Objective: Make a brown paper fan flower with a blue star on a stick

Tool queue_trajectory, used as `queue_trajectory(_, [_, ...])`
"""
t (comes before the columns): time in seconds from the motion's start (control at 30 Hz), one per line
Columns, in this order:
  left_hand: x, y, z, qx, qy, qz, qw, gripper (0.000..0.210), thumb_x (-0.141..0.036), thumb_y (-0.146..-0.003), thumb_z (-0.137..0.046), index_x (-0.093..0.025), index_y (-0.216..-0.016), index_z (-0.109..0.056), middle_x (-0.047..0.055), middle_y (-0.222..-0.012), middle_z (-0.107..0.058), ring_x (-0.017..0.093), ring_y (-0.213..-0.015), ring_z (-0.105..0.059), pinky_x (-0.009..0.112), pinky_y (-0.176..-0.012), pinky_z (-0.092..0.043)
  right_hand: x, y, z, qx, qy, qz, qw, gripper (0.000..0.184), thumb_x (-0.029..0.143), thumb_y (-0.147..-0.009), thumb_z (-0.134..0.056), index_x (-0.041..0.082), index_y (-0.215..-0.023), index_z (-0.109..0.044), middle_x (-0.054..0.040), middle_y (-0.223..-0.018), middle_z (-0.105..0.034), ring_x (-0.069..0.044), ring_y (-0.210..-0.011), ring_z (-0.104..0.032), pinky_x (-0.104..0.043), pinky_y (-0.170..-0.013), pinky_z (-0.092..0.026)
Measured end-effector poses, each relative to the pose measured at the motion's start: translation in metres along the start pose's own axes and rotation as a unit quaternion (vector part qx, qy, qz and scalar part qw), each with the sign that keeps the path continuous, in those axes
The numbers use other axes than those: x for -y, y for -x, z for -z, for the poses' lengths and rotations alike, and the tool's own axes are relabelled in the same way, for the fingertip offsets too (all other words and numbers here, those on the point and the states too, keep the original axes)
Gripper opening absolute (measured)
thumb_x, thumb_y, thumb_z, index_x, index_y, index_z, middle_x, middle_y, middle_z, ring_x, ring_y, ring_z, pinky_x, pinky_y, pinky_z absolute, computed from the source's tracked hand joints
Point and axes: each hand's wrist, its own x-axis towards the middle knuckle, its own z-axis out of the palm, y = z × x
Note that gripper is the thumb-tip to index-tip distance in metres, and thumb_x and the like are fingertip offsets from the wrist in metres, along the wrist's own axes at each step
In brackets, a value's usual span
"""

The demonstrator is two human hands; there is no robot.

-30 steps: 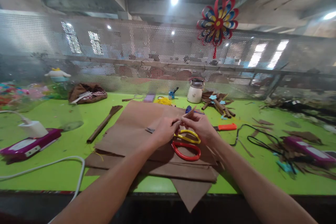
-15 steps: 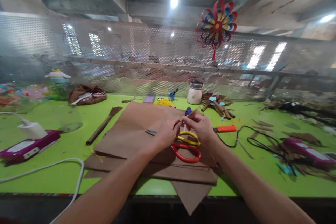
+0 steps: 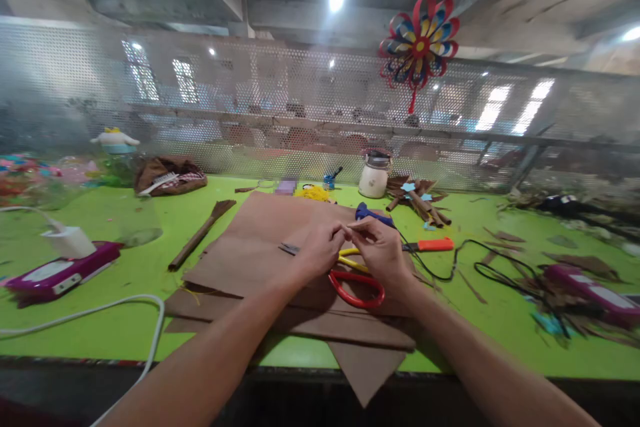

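My left hand [image 3: 325,248] and my right hand [image 3: 379,250] meet above a stack of brown paper sheets [image 3: 270,220]. Their closed fingertips pinch a small piece of brown paper [image 3: 356,227], mostly covered by the fingers. Below them, scissors with one red and one yellow handle [image 3: 357,300] lie on the stack, blades toward the left. My right hand partly hides the yellow loop. Just behind that hand is a dark blue object [image 3: 373,215], its kind unclear. An orange-handled tool [image 3: 435,244] lies to the right.
On the green table [image 3: 125,280], a rolled brown paper stick [image 3: 200,237] lies left of the stack. Purple power strips [image 3: 55,273] with cords stand at both sides. Behind are a white jar [image 3: 373,177], yellow strands [image 3: 313,193] and brown rolls [image 3: 425,203]. Paper scraps [image 3: 500,237] are scattered right.
My right hand has shifted slightly and turned, now covering more of the yellow handle. Less of the small paper piece sticks up, and more of the blue object shows. The view has shifted slightly.
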Motion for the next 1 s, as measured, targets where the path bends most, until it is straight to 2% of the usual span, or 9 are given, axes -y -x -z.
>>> queue_trajectory(0.1, [0.004,-0.001,-0.002,-0.018,-0.006,-0.005,1.000,0.024,-0.024,-0.081,-0.037,-0.016,-0.060,-0.047,-0.005,-0.048,-0.044,0.009,-0.050,-0.040,0.021,-0.051,-0.028,0.004,0.005,0.000,0.011,0.102,0.099,0.990,0.014,0.024,-0.082,-0.051,0.019,-0.083,-0.064,-0.0053,-0.078,-0.063,-0.017,-0.074,-0.057,-0.030,-0.068,-0.046])
queue_trajectory(0.23, [0.003,-0.001,-0.004,-0.031,0.023,-0.012,0.999,0.024,-0.024,-0.081,-0.036,-0.016,-0.061,-0.047,-0.005,-0.048,-0.043,0.009,-0.049,-0.040,0.021,-0.051,-0.029,0.006,0.005,0.003,0.013,0.140,0.130,0.981,0.014,0.022,-0.084,-0.049,0.020,-0.087,-0.063,-0.0053,-0.079,-0.063,-0.017,-0.074,-0.056,-0.030,-0.068,-0.046])
queue_trajectory(0.37, [0.001,0.000,-0.004,-0.037,0.031,-0.011,0.999,0.029,-0.027,-0.083,-0.036,-0.016,-0.058,-0.046,-0.005,-0.046,-0.043,0.009,-0.049,-0.041,0.021,-0.051,-0.030,0.004,0.002,0.001,-0.012,0.098,0.106,0.989,0.012,0.024,-0.081,-0.053,0.021,-0.084,-0.063,-0.0043,-0.079,-0.063,-0.016,-0.074,-0.058,-0.030,-0.070,-0.047])
queue_trajectory(0.5, [0.001,0.001,-0.002,-0.032,0.027,-0.017,0.999,0.027,-0.029,-0.085,-0.034,-0.015,-0.073,-0.054,-0.004,-0.049,-0.048,0.010,-0.051,-0.045,0.021,-0.054,-0.032,0.000,-0.002,0.000,-0.021,-0.028,-0.011,0.999,0.015,0.030,-0.078,-0.057,0.017,-0.082,-0.063,-0.0048,-0.075,-0.064,-0.016,-0.068,-0.060,-0.028,-0.063,-0.048])
queue_trajectory(0.57, [0.001,0.001,-0.001,-0.022,0.026,-0.022,0.999,0.026,-0.028,-0.085,-0.034,-0.015,-0.078,-0.055,-0.003,-0.051,-0.050,0.011,-0.052,-0.046,0.022,-0.056,-0.034,-0.001,-0.005,0.002,0.000,-0.057,-0.052,0.997,0.018,0.032,-0.077,-0.057,0.015,-0.078,-0.063,-0.0040,-0.069,-0.063,-0.015,-0.060,-0.057,-0.026,-0.057,-0.047])
queue_trajectory(0.67, [0.000,0.002,0.001,-0.007,0.021,-0.030,0.999,0.026,-0.028,-0.085,-0.034,-0.015,-0.077,-0.055,-0.002,-0.053,-0.050,0.011,-0.054,-0.048,0.022,-0.059,-0.035,-0.003,-0.010,0.006,0.054,-0.058,-0.075,0.994,0.022,0.033,-0.078,-0.056,0.014,-0.069,-0.062,-0.0028,-0.062,-0.060,-0.012,-0.054,-0.052,-0.024,-0.052,-0.043])
queue_trajectory(0.73, [-0.002,0.002,0.001,-0.001,0.015,-0.030,0.999,0.025,-0.027,-0.085,-0.034,-0.016,-0.076,-0.054,-0.002,-0.053,-0.050,0.012,-0.055,-0.048,0.022,-0.059,-0.035,-0.004,-0.011,0.007,0.069,-0.055,-0.073,0.993,0.023,0.034,-0.078,-0.055,0.015,-0.066,-0.061,-0.0027,-0.062,-0.058,-0.013,-0.054,-0.052,-0.024,-0.052,-0.043])
queue_trajectory(0.9, [-0.001,0.002,-0.001,-0.013,0.003,-0.006,1.000,0.023,-0.023,-0.082,-0.035,-0.016,-0.068,-0.053,-0.003,-0.051,-0.048,0.011,-0.053,-0.045,0.022,-0.054,-0.032,-0.003,-0.002,0.001,0.026,-0.019,-0.006,0.999,0.014,0.029,-0.078,-0.056,0.017,-0.074,-0.062,-0.0041,-0.071,-0.058,-0.016,-0.067,-0.056,-0.027,-0.062,-0.046])
queue_trajectory(1.0, [0.003,0.001,-0.005,-0.024,-0.001,0.013,1.000,0.025,-0.023,-0.080,-0.037,-0.015,-0.063,-0.053,-0.003,-0.048,-0.046,0.011,-0.052,-0.043,0.022,-0.052,-0.030,-0.005,0.004,-0.004,0.026,0.024,0.028,0.999,0.012,0.026,-0.080,-0.054,0.018,-0.075,-0.061,-0.0050,-0.074,-0.059,-0.016,-0.070,-0.056,-0.029,-0.067,-0.046])
